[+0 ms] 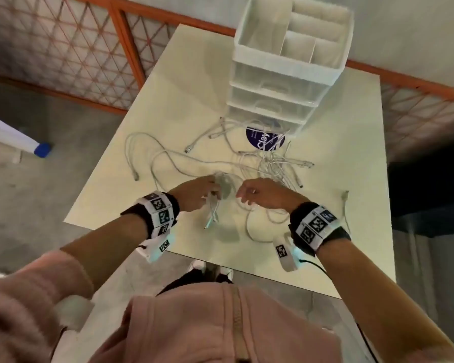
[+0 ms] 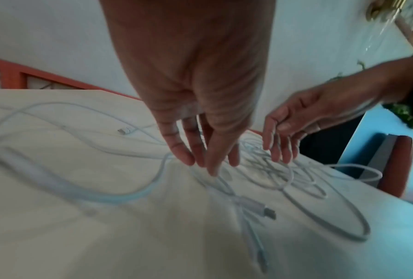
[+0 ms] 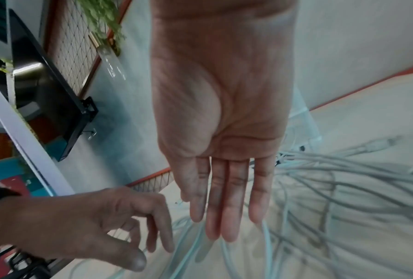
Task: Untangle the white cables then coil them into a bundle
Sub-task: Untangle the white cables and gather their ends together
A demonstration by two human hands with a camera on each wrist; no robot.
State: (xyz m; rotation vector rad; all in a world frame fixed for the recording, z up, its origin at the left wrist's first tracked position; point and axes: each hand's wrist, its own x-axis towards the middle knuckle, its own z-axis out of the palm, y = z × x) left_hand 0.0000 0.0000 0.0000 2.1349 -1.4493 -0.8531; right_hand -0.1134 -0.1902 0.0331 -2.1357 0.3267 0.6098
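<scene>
Several white cables [image 1: 273,163] lie tangled on the pale table [image 1: 168,100], with loose loops trailing to the left. My left hand [image 1: 202,192] pinches a couple of strands, and their plug ends [image 2: 268,211] hang just below it near the table's front. In the left wrist view the left fingertips [image 2: 208,168] come together on the strand. My right hand [image 1: 254,195] hovers beside it over the tangle, fingers straight [image 3: 224,217] and holding nothing. The thick knot of cables [image 3: 332,179] lies just beyond the right hand.
A white drawer organiser [image 1: 286,61] stands at the back of the table, with a round blue sticker [image 1: 265,140] at its foot. One loose cable [image 1: 346,205] runs along the right edge. An orange-framed mesh fence [image 1: 63,48] is behind.
</scene>
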